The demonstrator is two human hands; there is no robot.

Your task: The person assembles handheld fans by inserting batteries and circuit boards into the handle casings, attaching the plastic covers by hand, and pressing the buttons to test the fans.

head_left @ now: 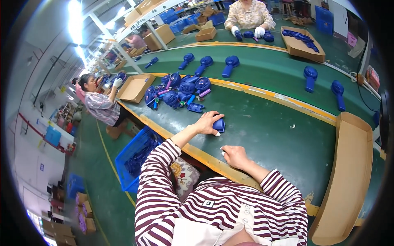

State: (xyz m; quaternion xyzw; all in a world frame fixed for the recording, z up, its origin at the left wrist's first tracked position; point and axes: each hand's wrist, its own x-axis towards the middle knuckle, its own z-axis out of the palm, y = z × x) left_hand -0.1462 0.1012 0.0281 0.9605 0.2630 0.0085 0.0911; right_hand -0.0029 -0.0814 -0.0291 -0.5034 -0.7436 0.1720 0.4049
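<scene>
My left hand is closed round a small blue plastic shell piece on the green table. The piece shows past my fingers; part of it is hidden under them. Nearer to me, my right hand rests close to the table's front edge with its fingers curled together. Whether anything small is in it, I cannot make out. White tips show on a digit of each hand. Beyond my left hand lies a pile of blue handheld fan parts, with purple and blue cylinders among them.
Several blue handheld fans lie on the green belt beyond a yellow edge strip. A long cardboard tray stands at the right, and a blue crate of parts at lower left. Co-workers sit at left and across.
</scene>
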